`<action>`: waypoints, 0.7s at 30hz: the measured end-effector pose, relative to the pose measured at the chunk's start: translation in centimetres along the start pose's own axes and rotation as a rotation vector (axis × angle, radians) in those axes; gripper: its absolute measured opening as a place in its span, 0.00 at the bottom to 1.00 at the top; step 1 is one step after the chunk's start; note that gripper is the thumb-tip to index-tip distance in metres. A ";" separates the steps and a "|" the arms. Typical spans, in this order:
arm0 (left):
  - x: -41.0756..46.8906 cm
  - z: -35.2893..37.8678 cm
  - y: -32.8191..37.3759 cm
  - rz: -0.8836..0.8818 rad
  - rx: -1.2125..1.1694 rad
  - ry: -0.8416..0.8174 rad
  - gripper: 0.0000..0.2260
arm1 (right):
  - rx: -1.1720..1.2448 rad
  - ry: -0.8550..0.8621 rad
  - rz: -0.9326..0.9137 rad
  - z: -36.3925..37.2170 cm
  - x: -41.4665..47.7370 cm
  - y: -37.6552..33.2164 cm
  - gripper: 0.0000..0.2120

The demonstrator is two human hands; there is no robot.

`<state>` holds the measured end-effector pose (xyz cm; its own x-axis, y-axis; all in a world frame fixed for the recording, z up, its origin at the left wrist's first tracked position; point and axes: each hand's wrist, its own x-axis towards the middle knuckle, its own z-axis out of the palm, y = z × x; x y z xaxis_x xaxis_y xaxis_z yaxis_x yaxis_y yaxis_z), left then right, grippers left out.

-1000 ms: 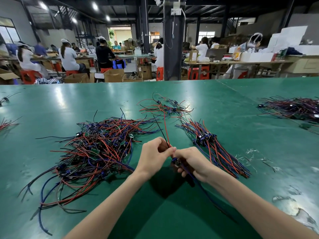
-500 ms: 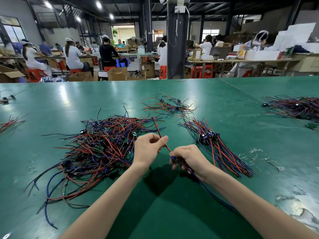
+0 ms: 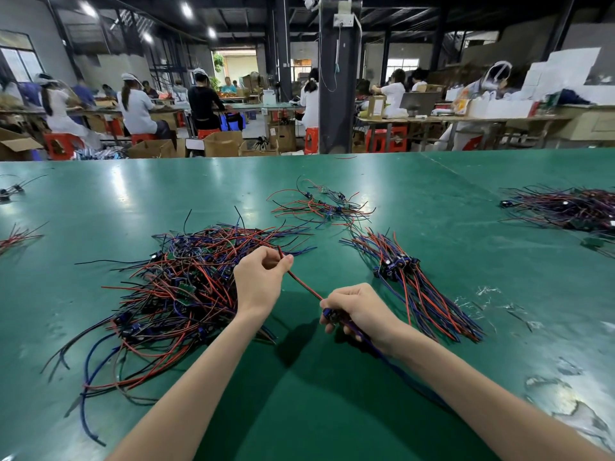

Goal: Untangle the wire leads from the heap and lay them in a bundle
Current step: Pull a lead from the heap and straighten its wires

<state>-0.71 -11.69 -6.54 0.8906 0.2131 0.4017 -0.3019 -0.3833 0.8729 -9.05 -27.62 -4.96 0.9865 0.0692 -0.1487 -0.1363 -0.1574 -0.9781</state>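
Holding one red lead straight, left hand pinching its far end, right hand clenched round the connector end, nearer the bundle lying right

Head-worn view, forward-down over table

A tangled red-blue-black heap lies left — the fanned bundle right, one red lead stretched taut between them.

Connector end of held lead hidden in right hand; far-right wire pile edge-cropped.
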 end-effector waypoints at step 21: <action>0.8 -1.2 1.4 -0.537 -0.733 -0.001 0.10 | -0.067 -0.130 -0.037 -0.3 -0.3 0.0 0.16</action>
<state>-0.82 -10.99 -4.63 0.9742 0.1974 -0.1096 0.0130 0.4355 0.9001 -9.28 -27.92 -4.86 0.9699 0.2029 -0.1345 -0.0893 -0.2173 -0.9720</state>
